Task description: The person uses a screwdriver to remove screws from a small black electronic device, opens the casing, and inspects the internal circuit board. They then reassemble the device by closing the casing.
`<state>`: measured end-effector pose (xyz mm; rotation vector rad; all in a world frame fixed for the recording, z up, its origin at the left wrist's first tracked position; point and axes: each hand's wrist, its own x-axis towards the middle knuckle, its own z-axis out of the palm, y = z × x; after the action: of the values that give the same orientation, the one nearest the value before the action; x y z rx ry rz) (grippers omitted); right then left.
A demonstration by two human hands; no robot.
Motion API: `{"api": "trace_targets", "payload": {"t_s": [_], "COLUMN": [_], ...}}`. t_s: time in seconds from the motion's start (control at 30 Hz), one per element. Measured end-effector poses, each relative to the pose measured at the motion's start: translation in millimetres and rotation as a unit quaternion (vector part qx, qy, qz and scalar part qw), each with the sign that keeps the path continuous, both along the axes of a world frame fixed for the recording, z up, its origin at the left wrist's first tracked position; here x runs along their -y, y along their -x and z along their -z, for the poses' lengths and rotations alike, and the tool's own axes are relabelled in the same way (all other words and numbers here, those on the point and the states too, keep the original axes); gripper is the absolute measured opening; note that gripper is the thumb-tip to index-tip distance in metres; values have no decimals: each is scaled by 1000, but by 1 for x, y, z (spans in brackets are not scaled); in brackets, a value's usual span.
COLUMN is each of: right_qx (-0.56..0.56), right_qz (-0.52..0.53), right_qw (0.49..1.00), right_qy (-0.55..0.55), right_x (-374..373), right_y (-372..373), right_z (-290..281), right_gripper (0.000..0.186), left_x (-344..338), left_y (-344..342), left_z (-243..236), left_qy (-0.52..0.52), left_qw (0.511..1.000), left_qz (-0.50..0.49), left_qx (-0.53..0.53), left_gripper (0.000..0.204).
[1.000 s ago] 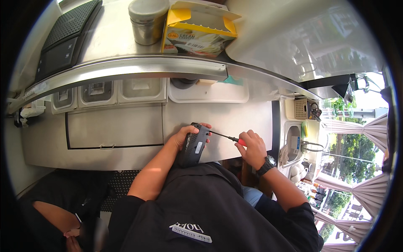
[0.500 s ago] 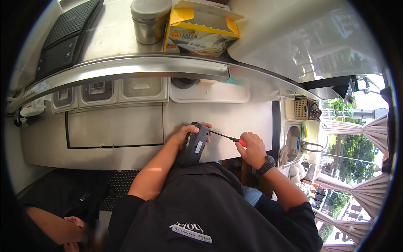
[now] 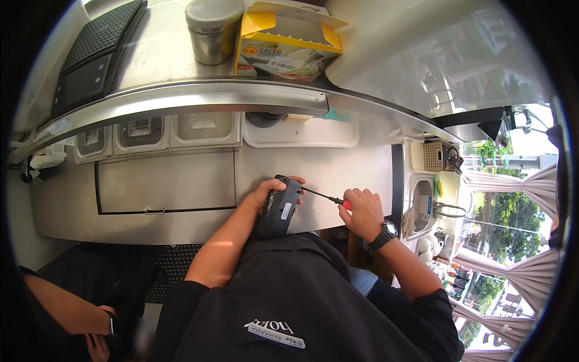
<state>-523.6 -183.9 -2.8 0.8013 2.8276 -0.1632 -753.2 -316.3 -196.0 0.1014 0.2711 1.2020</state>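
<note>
A black, box-shaped device [image 3: 278,218] with ridged sides and a small white label is gripped in my left hand [image 3: 263,194]. Its lower end is close to the front of my black apron, at the near edge of the steel counter. My right hand [image 3: 364,213] is closed round the red handle of a screwdriver [image 3: 321,195]. The thin dark shaft points left, and its tip reaches the upper right side of the device. Whether the tip sits in a screw is too small to tell.
Behind the steel counter [image 3: 338,169] lie lidded food pans [image 3: 202,128] and a white tray [image 3: 301,140]. A shelf above carries a metal canister [image 3: 211,36], a yellow box [image 3: 286,54] and a black scale [image 3: 87,75]. To the right is a sink [image 3: 420,196]. Another person's arm [image 3: 72,311] shows lower left.
My hands, the device and the screwdriver stay nearly in place, with my right wrist slightly turned. At lower left the other person's arm and hand have shifted.
</note>
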Motion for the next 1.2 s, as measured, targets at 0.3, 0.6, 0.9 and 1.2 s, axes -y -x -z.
{"api": "trace_targets", "payload": {"t_s": [0.3, 0.6, 0.9, 1.2], "right_qx": [131, 6, 13, 16], "right_qz": [127, 87, -11, 90], "right_qw": [979, 989, 999, 993], "right_qy": [90, 117, 49, 80], "right_x": [-3, -4, -4, 3], "right_y": [6, 1, -8, -1], "right_z": [4, -2, 12, 4], "right_gripper": [20, 24, 20, 19], "left_x": [-1, -2, -2, -2], "left_y": [-1, -2, -2, -2], "left_z": [-1, 0, 2, 1], "left_qy": [7, 6, 16, 7], "left_qw": [1000, 1000, 1000, 1000], "left_qz": [3, 9, 4, 9], "left_qx": [-11, -11, -17, -20], "left_gripper": [86, 87, 90, 85]}}
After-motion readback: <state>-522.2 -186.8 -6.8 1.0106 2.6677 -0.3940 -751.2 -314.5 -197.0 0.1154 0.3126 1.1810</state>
